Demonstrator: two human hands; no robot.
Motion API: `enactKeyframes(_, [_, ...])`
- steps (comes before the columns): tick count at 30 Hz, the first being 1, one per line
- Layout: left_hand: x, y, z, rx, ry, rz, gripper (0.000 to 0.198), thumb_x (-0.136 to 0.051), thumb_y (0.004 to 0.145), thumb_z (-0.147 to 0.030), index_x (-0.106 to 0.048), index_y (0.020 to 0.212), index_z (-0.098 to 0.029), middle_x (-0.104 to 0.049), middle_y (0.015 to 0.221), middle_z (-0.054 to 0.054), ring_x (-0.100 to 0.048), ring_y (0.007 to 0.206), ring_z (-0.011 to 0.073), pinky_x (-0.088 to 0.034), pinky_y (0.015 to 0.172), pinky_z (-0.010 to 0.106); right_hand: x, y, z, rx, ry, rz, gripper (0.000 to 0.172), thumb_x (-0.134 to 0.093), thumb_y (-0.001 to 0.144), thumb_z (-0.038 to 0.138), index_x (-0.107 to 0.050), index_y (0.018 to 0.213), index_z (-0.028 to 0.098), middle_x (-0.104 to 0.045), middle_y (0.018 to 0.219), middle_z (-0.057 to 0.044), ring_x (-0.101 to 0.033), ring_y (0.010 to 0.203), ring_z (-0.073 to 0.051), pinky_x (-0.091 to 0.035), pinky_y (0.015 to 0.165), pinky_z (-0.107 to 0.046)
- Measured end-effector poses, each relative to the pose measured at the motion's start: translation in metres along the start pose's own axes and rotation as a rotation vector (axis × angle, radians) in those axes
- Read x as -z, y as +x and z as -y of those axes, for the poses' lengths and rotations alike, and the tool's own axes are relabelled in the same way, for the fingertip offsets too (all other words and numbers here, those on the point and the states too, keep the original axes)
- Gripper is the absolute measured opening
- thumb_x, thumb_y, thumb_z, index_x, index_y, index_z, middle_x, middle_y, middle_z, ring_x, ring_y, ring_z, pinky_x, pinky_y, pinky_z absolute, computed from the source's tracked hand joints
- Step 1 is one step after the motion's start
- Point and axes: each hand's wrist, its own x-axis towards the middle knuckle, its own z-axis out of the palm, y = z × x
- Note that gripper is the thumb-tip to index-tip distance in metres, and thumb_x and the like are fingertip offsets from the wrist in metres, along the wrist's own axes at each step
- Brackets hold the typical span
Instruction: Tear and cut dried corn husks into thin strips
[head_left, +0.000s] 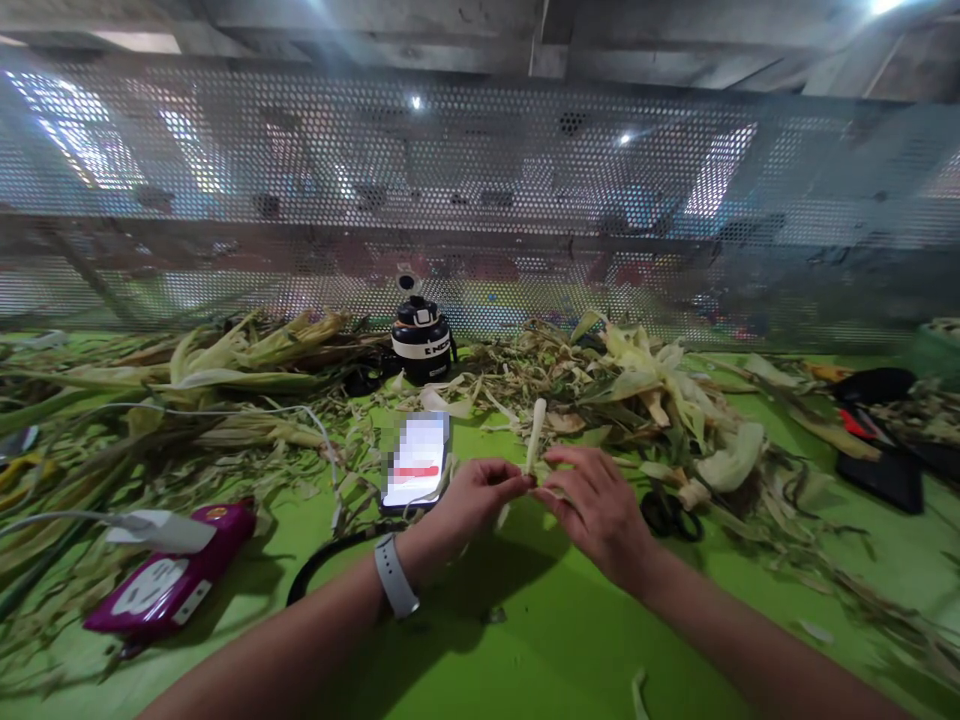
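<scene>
Head: left hand (480, 495) holds husk (537, 430); bottle (422, 362) reads "ENCO".

A slim piece of corn husk (536, 437) stands nearly upright above the tabletop (540, 640), its top leaning slightly toward the right. It is pale, creamy yellow-green, with a rounded, somewhat wider upper end and a narrower stem-like length below. Its lower end is pinched at the fingertips of the left hand (484, 490), with the fingers of the right hand (596, 500) close around the same spot. The fingers hide its bottom, so how it finishes there cannot be told.
</scene>
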Motion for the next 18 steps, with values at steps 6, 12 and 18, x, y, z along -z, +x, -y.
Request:
enactKeyframes(6, [-0.002,-0.002,-0.002,-0.129,0.084,0.046,0.031,-0.065,0.073,-0.046,-0.061,0.067,-0.015,-0.046,0.055,-0.004,-0.035,0.051,0.0086,-0.025,0.047,0.022,-0.007,-0.004,-0.003,-0.325,0.189,0.067,0.023,-0.041,0.096,0.035,-0.053,0.084,0.020,-0.062,0.070,-0.003,-0.059,0.064,-0.017,-0.045,0.060,-0.027])
enactKeyframes(12, [-0.001,-0.006,-0.002,-0.332,0.181,0.106,0.021,-0.058,0.080,-0.032,-0.062,0.066,-0.016,-0.056,0.069,0.001,-0.049,0.069,0.0150,-0.037,0.066,0.026,-0.003,-0.001,0.004,-0.427,0.300,0.092,0.021,-0.043,0.093,0.034,-0.049,0.079,0.021,-0.059,0.067,0.000,-0.056,0.059,-0.015,-0.042,0.055,-0.024])
enactKeyframes(18, [-0.004,-0.010,0.000,-0.371,0.152,-0.054,0.017,-0.065,0.075,-0.028,-0.053,0.067,-0.018,-0.048,0.062,-0.003,-0.043,0.059,0.0109,-0.033,0.057,0.023,-0.005,-0.003,0.007,-0.658,0.637,0.189,0.024,-0.045,0.091,0.040,-0.044,0.074,0.022,-0.042,0.050,0.008,-0.044,0.041,-0.010,-0.036,0.040,-0.020])
